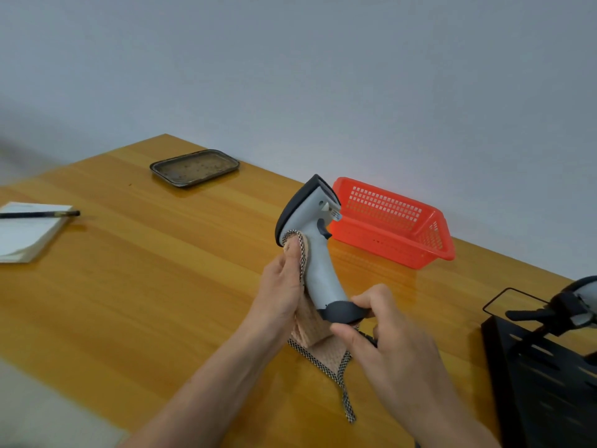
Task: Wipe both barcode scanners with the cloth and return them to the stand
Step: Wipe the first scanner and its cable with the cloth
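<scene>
Barcode scanner (pixel 315 250): held upright over the counter (pixel 145 270), left of the stand (pixel 546 367). Right hand (pixel 384 337) fingers pinch its base to steady it; left hand (pixel 284 286) fingers press the cloth (pixel 318 345) against the handle, wiping. Second scanner (pixel 581 302): on the stand.

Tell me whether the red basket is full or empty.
Empty, as far as shows: the red basket has bare mesh walls and floor, though the scanner hides its near-left corner.

Head view looks forward and down, close over table (pixel 135 253).
</scene>
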